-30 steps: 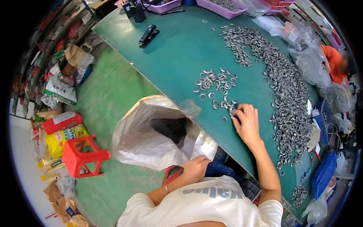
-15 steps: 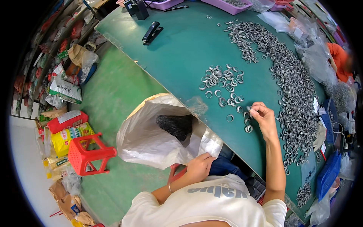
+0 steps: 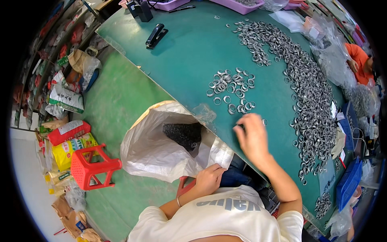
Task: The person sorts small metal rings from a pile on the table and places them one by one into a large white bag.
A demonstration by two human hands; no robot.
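Observation:
My left hand (image 3: pixel 209 179) is closed on the rim of a large white woven sack (image 3: pixel 145 155), whose mouth gapes beside the table edge. Dark small pieces (image 3: pixel 181 135) lie inside it, with one lighter ring-shaped piece (image 3: pixel 194 145) near their edge. Over the green table, my right hand (image 3: pixel 252 137) is blurred by motion with its fingers bent; whether it holds anything is unclear. Just beyond it lies a loose cluster of grey metal rings (image 3: pixel 231 86). A much larger heap of rings (image 3: pixel 310 101) curves along the table to the right. One ring (image 3: pixel 264 122) shows beside my right hand.
A black stapler (image 3: pixel 156 36) lies on the far part of the table (image 3: pixel 185 56). Purple trays (image 3: pixel 238 5) stand at the back. A red stool (image 3: pixel 94 167) and several bags line the floor at left. A blue basket (image 3: pixel 349 183) and a person in orange (image 3: pixel 358 60) are at right.
My right hand has moved left from the short row of rings, where it pinched a ring, toward the table edge. A lighter ring now shows in the sack. My left hand stays on the rim.

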